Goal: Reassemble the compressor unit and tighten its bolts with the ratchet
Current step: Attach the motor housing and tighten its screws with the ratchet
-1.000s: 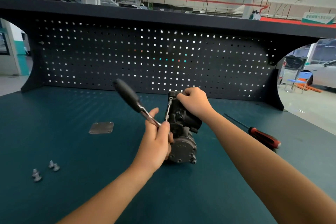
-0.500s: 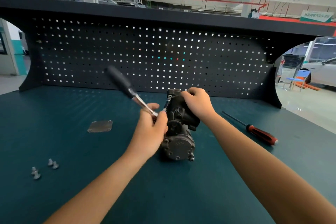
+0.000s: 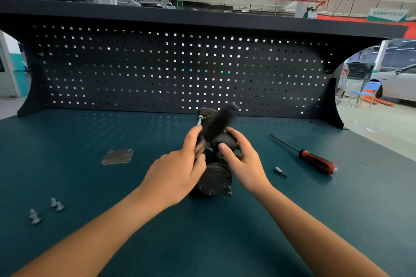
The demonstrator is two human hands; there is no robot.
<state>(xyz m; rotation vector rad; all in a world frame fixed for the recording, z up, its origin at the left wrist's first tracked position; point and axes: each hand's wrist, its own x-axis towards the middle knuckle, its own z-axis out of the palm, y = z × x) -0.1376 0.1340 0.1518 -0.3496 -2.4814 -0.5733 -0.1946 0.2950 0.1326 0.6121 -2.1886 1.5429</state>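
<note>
1. The compressor [image 3: 213, 164] lies on its side in the middle of the worktop [image 3: 74, 182], round end toward the person.
2. The left hand [image 3: 177, 177] has its fingers curled round the ratchet [image 3: 221, 121] near the head. The blurred handle stands over the compressor's far end, with the drive end at the far left corner.
3. The right hand [image 3: 243, 159] cups the compressor's right side, fingers curled against the body.
4. Risks:
   - If the ratchet tilts, the socket may slip off the bolt head and round it.
   - The round body may roll if the right hand's hold loosens.
   - The handle sweeps close to the right fingers and could nip them.
5. Left of the compressor lies a plate [image 3: 117, 157]. Farther left and nearer the person lie loose bolts [image 3: 56, 204], so reassembly looks unfinished.
6. Right of the compressor lies a screwdriver [image 3: 315, 162], with a small bit [image 3: 280, 172] between the two. A pegboard [image 3: 180, 69] stands behind the compressor, well apart from it. Only the right hand crowds the swing.
</note>
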